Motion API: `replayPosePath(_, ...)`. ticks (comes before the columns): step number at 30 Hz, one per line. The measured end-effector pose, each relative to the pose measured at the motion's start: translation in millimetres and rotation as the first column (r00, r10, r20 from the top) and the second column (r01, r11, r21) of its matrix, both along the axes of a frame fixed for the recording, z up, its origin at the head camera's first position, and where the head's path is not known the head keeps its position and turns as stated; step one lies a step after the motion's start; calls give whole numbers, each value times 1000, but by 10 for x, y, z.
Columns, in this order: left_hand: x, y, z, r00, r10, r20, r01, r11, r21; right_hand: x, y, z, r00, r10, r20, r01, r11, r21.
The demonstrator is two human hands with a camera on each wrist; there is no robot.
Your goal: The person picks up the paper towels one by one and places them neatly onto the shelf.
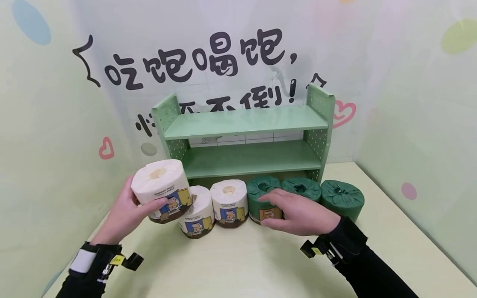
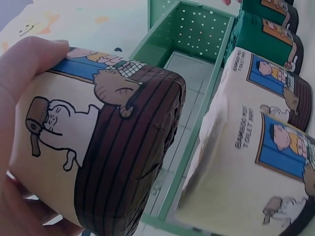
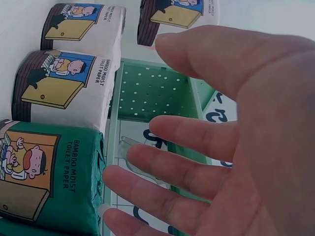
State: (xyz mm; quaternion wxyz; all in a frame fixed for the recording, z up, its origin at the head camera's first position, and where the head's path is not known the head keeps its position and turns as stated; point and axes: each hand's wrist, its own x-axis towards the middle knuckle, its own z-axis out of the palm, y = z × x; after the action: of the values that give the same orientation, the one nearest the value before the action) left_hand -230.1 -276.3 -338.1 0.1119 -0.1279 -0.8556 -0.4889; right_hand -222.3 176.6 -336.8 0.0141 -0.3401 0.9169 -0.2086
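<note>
Leaning a little to the left, a white toilet roll (image 1: 164, 188) is gripped by the left hand (image 1: 124, 213) from its outer side, with the thumb laid over the printed front and the other fingers wrapped behind. The roll is held up over the left part of the table (image 1: 238, 265), apparently with no support except that hand. Its axis, run through the hollow core, is set closer to upright than flat, and one core end is turned upward.

What matters most, as far as can be judged, is how this roll is placed against the left end of the row. It is held just left of the first standing white roll (image 1: 196, 215) and somewhat higher; in the left wrist view the two are separated by a gap. Rightward, that one is followed by a second standing white roll (image 1: 229, 205), a near green roll (image 1: 265, 213), a middle green roll (image 1: 307, 188) and an end green roll (image 1: 342, 200), ranged along the front of the green rack (image 1: 253, 159).

Nothing is held by the right hand (image 1: 302, 215): its fingers are spread, nearly straight, close to the near green roll. Whether that roll is touched cannot be told. From the raised roll, the right hand is separated by both standing white rolls.
</note>
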Motion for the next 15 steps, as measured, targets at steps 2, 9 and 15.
replayPosePath(2,-37,71,24,1000,-7,9,8,1000,-11,1,0,8,1000,1,-5,-1,1000,4)
replayPosePath(9,-208,334,85,996,-82,39,81,997,19,17,-4,32,1000,1,0,-1,1000,14)
replayPosePath(15,-384,580,128,990,-128,60,126,991,33,20,3,32,1000,1,2,-1,1000,18)
